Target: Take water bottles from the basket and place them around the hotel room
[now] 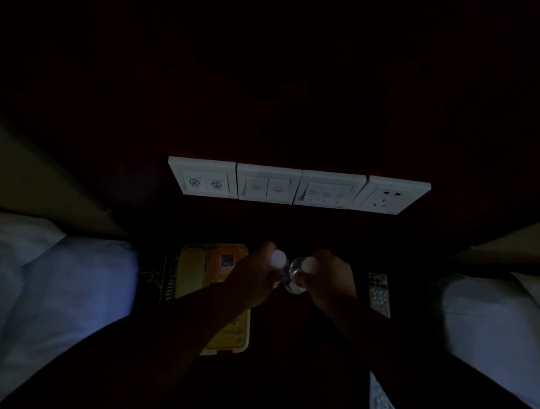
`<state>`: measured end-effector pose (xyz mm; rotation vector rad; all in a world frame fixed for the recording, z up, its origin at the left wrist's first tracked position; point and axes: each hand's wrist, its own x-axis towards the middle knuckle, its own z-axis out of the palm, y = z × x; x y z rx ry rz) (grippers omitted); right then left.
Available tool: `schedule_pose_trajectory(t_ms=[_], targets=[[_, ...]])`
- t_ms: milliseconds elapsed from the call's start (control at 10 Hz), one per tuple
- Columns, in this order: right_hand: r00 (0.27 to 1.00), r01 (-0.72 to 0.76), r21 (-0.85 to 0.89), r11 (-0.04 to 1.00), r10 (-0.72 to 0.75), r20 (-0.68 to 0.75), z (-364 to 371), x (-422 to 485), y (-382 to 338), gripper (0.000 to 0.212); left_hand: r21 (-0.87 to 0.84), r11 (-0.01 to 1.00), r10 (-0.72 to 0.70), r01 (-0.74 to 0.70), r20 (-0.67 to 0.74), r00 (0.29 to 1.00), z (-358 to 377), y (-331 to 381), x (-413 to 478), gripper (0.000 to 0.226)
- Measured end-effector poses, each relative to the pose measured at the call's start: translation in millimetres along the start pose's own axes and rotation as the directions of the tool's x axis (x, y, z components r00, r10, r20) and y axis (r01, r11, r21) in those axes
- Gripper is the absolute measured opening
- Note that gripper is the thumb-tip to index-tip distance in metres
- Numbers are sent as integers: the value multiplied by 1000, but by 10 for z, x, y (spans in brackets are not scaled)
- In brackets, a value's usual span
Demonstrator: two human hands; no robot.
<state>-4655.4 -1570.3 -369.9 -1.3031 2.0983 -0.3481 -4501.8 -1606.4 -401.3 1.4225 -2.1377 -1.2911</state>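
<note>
White-capped bottles upright in curled left hand and right hand.

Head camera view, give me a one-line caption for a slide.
In a dim room, left hand grips the left water bottle and right hand grips the right water bottle beside a yellow telephone.

A dark nightstand fills the gap between two white-covered beds, one left and one right. On its left half lies a yellow telephone, handset along its left edge, with a coiled cord just beside it. Along the right edge lie two remote controls, one far and one near. Over the middle stand the left water bottle and right water bottle, upright; whether their bases touch the top cannot be told
</note>
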Motion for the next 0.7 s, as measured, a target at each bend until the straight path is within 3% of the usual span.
schedule_pose_trajectory(t_ms=[100,200,300,400,600,700], targets=[[1000,-24,79,997,24,-2,10,34,56,31,-47,999,-2,4,50,999,-57,76,-30,57],[999,-32,93,995,31,13,15,51,78,34,5,1000,-1,1,74,997,-102,94,-33,101],[999,-38,66,997,36,25,36,70,76,34,46,999,-25,19,130,991,-83,119,-11,55],[997,-50,98,994,45,58,43,54,68,37,39,998,-60,54,150,987,-57,111,20,47],[995,-94,343,934,75,68,19,-150,94,77,-82,986,-130,147,182,975,-161,202,-68,91],[997,-72,360,930,71,15,-54,-257,68,85,-61,991,-112,122,136,984,-198,289,-195,96]])
